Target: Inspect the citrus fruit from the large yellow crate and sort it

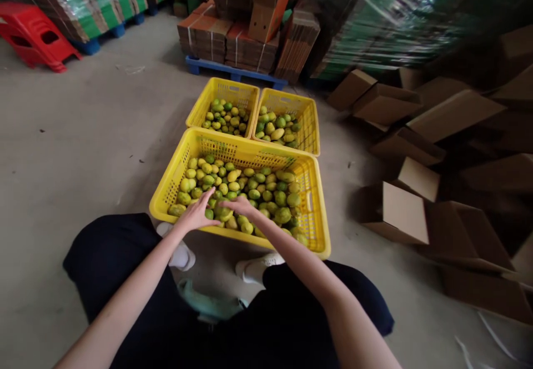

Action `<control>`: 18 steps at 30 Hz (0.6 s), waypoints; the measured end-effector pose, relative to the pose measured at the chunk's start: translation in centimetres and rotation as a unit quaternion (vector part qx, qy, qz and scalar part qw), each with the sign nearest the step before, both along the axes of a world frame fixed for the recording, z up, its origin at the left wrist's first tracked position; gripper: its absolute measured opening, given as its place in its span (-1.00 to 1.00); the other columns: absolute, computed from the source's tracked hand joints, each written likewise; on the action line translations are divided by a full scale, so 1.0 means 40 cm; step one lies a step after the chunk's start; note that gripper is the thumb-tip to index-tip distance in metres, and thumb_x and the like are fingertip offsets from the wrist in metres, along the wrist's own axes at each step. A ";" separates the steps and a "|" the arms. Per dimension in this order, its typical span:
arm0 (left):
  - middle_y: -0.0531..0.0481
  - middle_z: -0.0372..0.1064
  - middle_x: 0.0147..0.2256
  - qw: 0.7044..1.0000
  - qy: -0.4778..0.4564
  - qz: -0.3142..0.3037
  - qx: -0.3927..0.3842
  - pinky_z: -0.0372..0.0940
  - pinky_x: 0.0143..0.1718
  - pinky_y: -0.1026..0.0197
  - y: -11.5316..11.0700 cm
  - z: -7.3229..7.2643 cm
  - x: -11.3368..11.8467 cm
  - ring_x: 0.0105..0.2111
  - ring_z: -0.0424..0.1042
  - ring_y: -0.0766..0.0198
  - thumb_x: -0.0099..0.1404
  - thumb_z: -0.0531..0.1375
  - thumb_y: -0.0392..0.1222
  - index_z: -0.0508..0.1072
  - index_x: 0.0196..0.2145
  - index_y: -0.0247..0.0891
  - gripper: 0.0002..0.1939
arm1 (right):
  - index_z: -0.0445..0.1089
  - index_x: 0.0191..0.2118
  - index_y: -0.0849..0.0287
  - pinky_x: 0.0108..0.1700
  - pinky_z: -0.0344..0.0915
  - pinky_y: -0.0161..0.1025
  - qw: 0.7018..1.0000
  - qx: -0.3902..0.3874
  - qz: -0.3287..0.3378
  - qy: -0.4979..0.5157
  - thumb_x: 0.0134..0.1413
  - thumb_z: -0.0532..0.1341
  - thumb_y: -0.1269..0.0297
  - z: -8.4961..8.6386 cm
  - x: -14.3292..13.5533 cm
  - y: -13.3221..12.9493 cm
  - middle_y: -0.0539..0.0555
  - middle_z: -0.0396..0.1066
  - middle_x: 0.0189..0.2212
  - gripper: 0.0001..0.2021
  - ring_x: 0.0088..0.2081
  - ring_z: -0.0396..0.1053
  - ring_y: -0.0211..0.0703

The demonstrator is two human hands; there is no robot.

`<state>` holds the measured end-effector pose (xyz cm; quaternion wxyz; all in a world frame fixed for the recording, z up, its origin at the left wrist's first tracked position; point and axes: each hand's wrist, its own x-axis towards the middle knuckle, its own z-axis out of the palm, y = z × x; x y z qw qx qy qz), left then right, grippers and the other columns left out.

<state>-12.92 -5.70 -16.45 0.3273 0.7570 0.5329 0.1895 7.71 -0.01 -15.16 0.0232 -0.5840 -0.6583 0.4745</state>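
Observation:
A large yellow crate (318, 208) on the floor holds many green and yellow lemon-like fruits (254, 194). Over its near half, left of the middle, my left hand (197, 213) has its thumb and fingers spread around a gap, with a green fruit (209, 213) beside them. My right hand (239, 206) reaches in from the right; its fingers curve over a yellow-green fruit (224, 214), and whether they grip it is unclear. The two hands face each other, a short distance apart.
Behind stand two smaller yellow crates, left (222, 84) and right (312, 121), with similar fruits. Cardboard boxes (403, 210) lie at the right. A blue pallet (233, 73) bears flattened cartons. A red stool (35, 35) stands far left. My knees flank the near side.

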 end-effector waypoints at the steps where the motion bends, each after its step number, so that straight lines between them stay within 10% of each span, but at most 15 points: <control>1: -0.23 0.15 0.26 1.000 -0.004 -0.006 0.006 0.37 -0.01 0.02 -0.001 0.001 -0.001 -0.03 0.47 0.07 0.08 0.35 -0.01 -0.09 0.36 -0.10 0.01 | 0.25 -0.69 0.11 -0.52 0.12 -0.24 1.000 -0.008 0.019 0.005 0.01 0.24 -0.16 0.005 -0.034 -0.009 -0.01 0.18 -0.69 -0.51 -0.54 0.21 -0.17; 6: -0.18 0.38 0.07 1.000 0.008 0.008 0.019 0.33 0.06 0.05 -0.003 -0.001 0.000 0.04 0.41 0.02 0.13 0.31 -0.07 0.29 0.13 -0.20 -0.38 | 0.39 -0.56 0.15 -0.47 0.22 -0.29 0.998 -0.002 0.060 -0.005 0.04 0.23 -0.17 -0.001 -0.076 0.005 -0.03 0.30 -0.63 -0.54 -0.50 0.27 -0.21; 18: -0.17 0.35 0.12 0.998 0.054 0.039 0.009 0.36 0.05 0.08 -0.015 0.003 0.020 0.07 0.41 0.01 0.19 0.27 -0.07 0.30 0.16 -0.17 -0.41 | 0.34 0.08 0.20 0.10 0.29 0.09 0.942 0.096 -0.011 -0.321 0.24 0.21 0.16 -0.188 0.163 0.185 0.17 0.34 0.09 -0.65 0.08 0.33 0.03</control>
